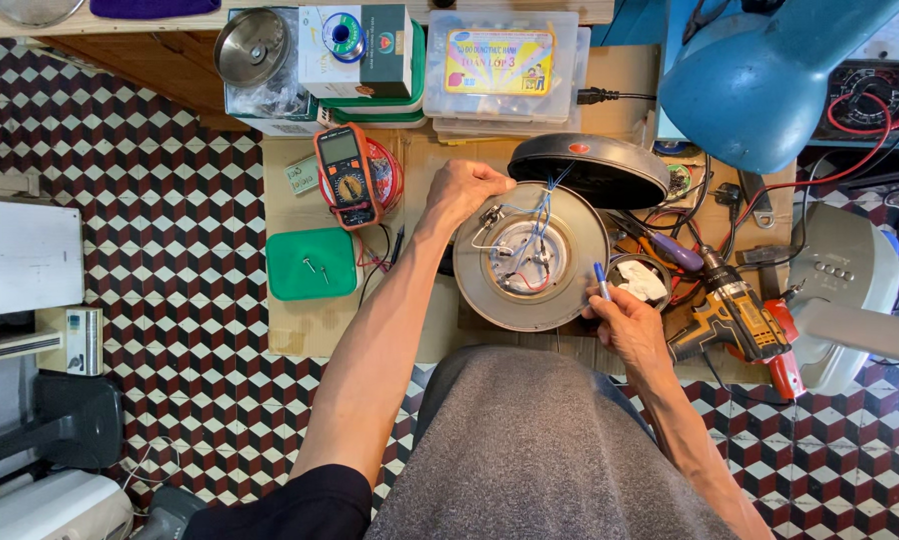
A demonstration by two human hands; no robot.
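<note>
Round metal appliance base (531,258), underside up, on the cardboard sheet (300,330) spread on the floor, just ahead of the person's knees.

Cover already off: coloured wires (540,215) and the inner plate lie exposed; nothing reassembled yet. Left hand (465,190) grips the far-left rim, fingers closed on it. Right hand (625,315) pinches a blue-handled screwdriver (602,280) at the near-right rim. Black lid (588,168) touches the far edge. Two loose screws wait in a green tray (312,264); multimeter (347,175) behind it, cordless drill (735,315) to the right.
</note>
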